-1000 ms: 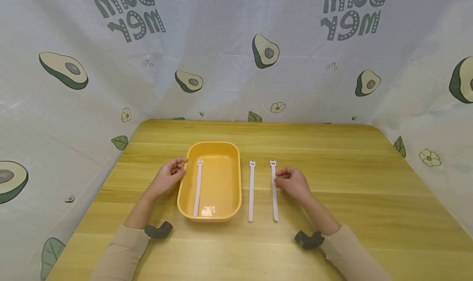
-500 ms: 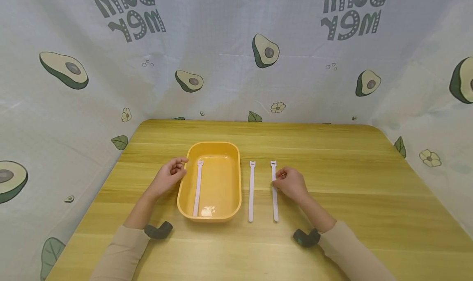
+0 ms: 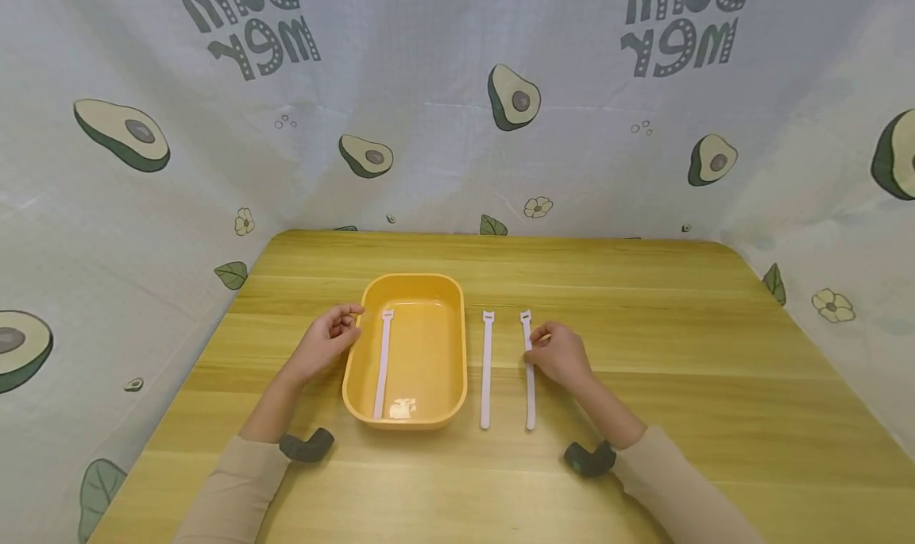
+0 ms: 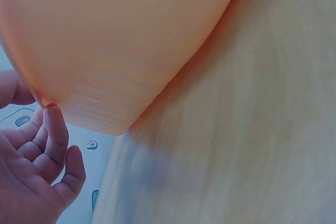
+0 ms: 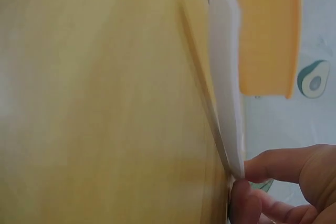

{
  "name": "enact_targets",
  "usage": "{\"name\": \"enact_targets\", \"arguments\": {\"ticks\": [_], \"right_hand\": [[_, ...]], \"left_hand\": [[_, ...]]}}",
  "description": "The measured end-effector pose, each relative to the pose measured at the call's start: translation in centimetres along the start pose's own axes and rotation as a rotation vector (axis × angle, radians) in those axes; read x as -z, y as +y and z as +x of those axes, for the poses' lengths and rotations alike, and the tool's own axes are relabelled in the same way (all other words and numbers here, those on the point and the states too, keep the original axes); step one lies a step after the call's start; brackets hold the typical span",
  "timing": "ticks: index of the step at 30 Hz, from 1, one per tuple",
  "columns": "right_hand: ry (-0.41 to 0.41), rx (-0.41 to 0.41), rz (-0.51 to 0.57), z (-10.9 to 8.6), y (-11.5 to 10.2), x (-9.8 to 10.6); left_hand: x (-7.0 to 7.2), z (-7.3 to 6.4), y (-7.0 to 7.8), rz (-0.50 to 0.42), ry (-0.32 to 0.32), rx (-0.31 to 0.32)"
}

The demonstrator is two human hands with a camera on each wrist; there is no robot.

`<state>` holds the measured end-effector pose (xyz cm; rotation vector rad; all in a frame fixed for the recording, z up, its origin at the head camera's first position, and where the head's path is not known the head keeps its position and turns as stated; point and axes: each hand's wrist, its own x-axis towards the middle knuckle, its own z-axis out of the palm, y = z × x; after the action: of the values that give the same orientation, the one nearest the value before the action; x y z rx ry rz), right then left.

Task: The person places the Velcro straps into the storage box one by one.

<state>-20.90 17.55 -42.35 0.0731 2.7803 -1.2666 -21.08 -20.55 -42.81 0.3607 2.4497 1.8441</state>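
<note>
Step in hand, as I judge it: pick-up of a pinkish-white, flat, narrow strap with a slotted head (image 3: 530, 393). Its position is to the right of the yellow, glossy, rounded-rectangular tray (image 3: 422, 361), the outermost of two straps on that side. My right hand (image 3: 563, 353) has its fingers (image 5: 245, 205) and thumb clamped on this strap. The right wrist view shows the rounded tail end clear of the tabletop (image 3: 643, 337); the clearance at the slotted head I cannot tell.

My left hand (image 3: 325, 340) is at the tray's left rim, thumb and a fingertip against it; whether they clamp it, I cannot tell.

A second strap (image 3: 487, 377) lies just right of the tray, untouched. A third strap (image 3: 382, 369) lies inside the tray, near its left wall.

Next move, in my judgement: hold the pinch and raise the whole strap clear. Any travel leftward calls for height enough to pass the second strap and the tray's right wall.
</note>
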Motion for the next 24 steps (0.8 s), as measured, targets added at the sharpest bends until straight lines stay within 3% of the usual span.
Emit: {"name": "enact_targets", "arguments": {"ticks": [24], "right_hand": [[-0.048,-0.158,0.364,0.32,0.31,0.63]], "left_hand": [[0.0,-0.06,0.19,0.006,0.006,-0.011]]}}
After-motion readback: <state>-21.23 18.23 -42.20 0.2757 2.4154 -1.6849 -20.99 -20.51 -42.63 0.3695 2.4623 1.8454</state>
